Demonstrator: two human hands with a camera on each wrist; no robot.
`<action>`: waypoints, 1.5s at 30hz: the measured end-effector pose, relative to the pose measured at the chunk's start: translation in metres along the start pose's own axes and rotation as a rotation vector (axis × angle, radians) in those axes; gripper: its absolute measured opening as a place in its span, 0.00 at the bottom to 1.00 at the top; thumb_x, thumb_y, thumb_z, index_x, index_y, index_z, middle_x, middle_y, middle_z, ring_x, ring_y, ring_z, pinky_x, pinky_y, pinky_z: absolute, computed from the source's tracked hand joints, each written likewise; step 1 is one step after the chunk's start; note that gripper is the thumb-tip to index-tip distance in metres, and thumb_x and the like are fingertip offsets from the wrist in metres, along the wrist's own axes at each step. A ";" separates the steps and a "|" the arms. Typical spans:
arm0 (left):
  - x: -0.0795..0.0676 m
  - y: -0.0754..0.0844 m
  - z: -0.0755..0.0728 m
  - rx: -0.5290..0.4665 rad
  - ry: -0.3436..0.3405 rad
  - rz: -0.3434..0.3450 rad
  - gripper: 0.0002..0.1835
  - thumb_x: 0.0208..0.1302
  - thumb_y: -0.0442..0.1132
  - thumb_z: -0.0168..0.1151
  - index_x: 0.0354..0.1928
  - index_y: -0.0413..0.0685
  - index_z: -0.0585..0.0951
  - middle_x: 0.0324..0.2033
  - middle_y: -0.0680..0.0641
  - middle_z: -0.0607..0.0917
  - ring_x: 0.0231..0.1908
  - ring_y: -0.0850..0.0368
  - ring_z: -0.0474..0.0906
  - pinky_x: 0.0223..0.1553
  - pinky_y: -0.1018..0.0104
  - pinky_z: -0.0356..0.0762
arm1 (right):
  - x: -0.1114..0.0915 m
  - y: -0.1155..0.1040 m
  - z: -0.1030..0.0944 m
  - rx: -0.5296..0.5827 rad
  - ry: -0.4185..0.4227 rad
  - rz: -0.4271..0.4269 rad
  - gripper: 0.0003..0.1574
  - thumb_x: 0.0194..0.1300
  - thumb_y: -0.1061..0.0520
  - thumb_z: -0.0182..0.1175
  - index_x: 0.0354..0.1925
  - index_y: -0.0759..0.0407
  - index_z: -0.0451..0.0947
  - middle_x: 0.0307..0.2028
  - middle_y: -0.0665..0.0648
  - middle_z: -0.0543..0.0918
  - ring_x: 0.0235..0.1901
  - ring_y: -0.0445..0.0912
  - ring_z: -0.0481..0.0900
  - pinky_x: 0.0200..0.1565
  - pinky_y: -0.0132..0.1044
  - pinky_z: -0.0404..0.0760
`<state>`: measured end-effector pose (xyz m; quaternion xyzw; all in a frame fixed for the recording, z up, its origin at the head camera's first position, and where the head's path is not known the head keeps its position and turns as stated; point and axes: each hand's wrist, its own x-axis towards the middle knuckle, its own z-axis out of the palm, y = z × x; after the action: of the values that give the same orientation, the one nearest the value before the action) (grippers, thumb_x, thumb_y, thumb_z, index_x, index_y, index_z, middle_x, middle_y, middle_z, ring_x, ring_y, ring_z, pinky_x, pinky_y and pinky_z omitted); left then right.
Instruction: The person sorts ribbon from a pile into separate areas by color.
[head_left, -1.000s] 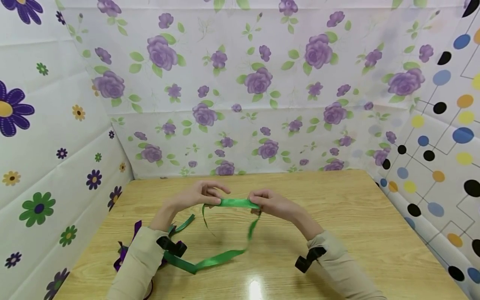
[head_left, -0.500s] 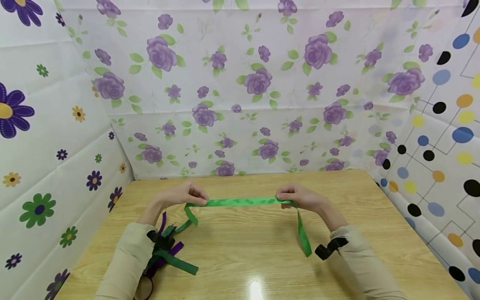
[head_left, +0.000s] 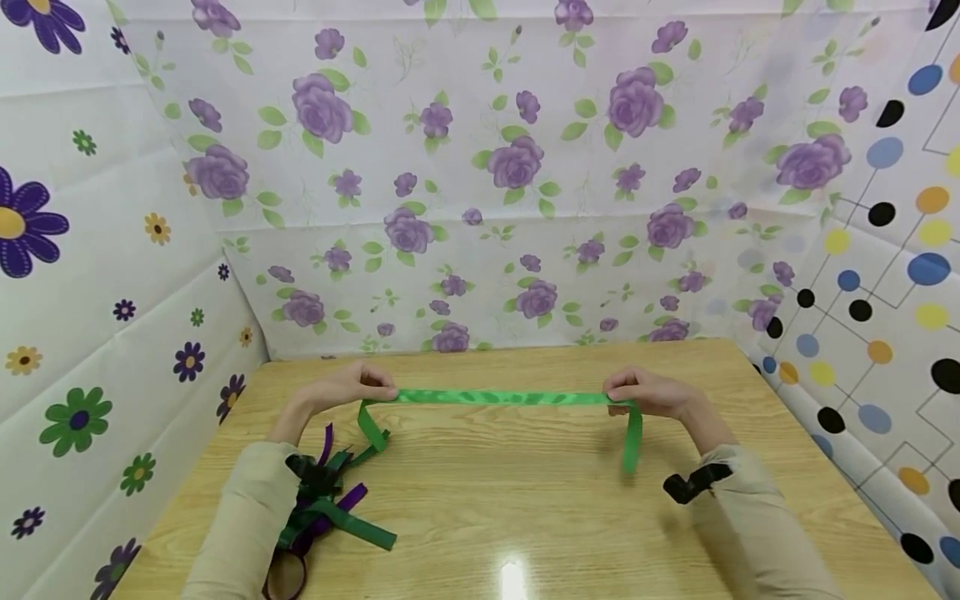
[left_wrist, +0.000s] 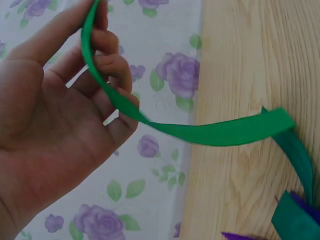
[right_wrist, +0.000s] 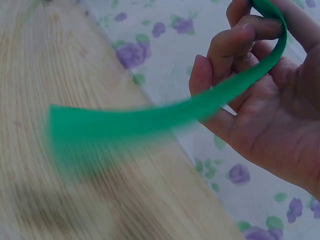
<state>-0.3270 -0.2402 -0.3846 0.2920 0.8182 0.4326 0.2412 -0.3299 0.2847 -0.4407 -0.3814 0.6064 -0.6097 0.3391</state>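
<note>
A bright green satin ribbon (head_left: 501, 397) is stretched nearly level above the table between both hands. My left hand (head_left: 348, 387) pinches it between thumb and fingers near one end, and a short tail droops below that hand. In the left wrist view the ribbon tail (left_wrist: 200, 134) curves away from the fingertips over the wood. My right hand (head_left: 652, 393) pinches the other side, its tail hanging straight down. The right wrist view has this tail (right_wrist: 135, 122) blurred, with the other fingers loosely bent beside it.
A pile of dark green and purple ribbons (head_left: 318, 508) lies on the wooden table (head_left: 510, 508) beside the left forearm, with a dark ring-shaped loop (head_left: 287, 575) at its near end. A flowered cloth (head_left: 480, 192) hangs behind the table.
Both hands have moved apart, the right one farther to the right, drawing the ribbon out from a short span to a long straight one. Its slack loop has become a short hanging tail.
</note>
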 end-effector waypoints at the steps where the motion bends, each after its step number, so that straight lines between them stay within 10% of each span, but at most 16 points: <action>1: -0.001 -0.001 -0.001 0.001 0.002 -0.007 0.11 0.69 0.41 0.59 0.39 0.38 0.82 0.32 0.51 0.80 0.30 0.58 0.71 0.40 0.59 0.72 | -0.003 0.001 -0.004 0.020 0.018 0.013 0.18 0.75 0.65 0.42 0.28 0.55 0.72 0.23 0.48 0.66 0.26 0.43 0.63 0.41 0.37 0.72; 8: -0.001 -0.014 -0.006 0.097 0.005 0.013 0.10 0.68 0.34 0.58 0.39 0.29 0.80 0.32 0.51 0.82 0.30 0.64 0.77 0.38 0.64 0.77 | -0.022 0.011 -0.028 0.064 0.138 0.064 0.22 0.79 0.61 0.32 0.25 0.52 0.59 0.23 0.50 0.55 0.25 0.45 0.53 0.39 0.45 0.54; 16: -0.004 -0.029 -0.021 0.299 0.133 -0.087 0.09 0.67 0.34 0.57 0.34 0.36 0.83 0.27 0.45 0.81 0.24 0.60 0.69 0.33 0.64 0.71 | -0.036 0.022 -0.055 0.003 0.564 0.193 0.13 0.75 0.48 0.48 0.36 0.51 0.73 0.26 0.48 0.64 0.27 0.42 0.61 0.36 0.39 0.67; 24: -0.002 -0.053 -0.023 0.323 0.299 -0.194 0.17 0.69 0.40 0.58 0.21 0.42 0.80 0.13 0.56 0.61 0.15 0.62 0.49 0.22 0.67 0.56 | -0.049 0.038 -0.068 -0.088 0.756 0.316 0.15 0.71 0.47 0.55 0.47 0.54 0.78 0.33 0.50 0.74 0.27 0.40 0.68 0.35 0.37 0.72; 34: 0.001 -0.071 -0.021 0.397 0.444 -0.246 0.12 0.70 0.38 0.55 0.43 0.35 0.82 0.45 0.35 0.80 0.44 0.43 0.77 0.42 0.51 0.76 | -0.052 0.037 -0.073 -0.243 0.877 0.405 0.33 0.68 0.45 0.59 0.59 0.67 0.72 0.19 0.45 0.68 0.17 0.40 0.59 0.24 0.36 0.67; 45: 0.007 -0.084 -0.016 0.351 0.602 -0.258 0.14 0.68 0.27 0.50 0.50 0.22 0.77 0.43 0.26 0.82 0.34 0.39 0.82 0.32 0.60 0.79 | -0.050 0.043 -0.077 -0.306 1.097 0.476 0.29 0.66 0.47 0.61 0.57 0.66 0.76 0.25 0.48 0.82 0.20 0.38 0.74 0.26 0.35 0.75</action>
<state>-0.3653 -0.2829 -0.4489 0.0831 0.9442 0.3186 -0.0115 -0.3751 0.3641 -0.4845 0.0894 0.8416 -0.5306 0.0459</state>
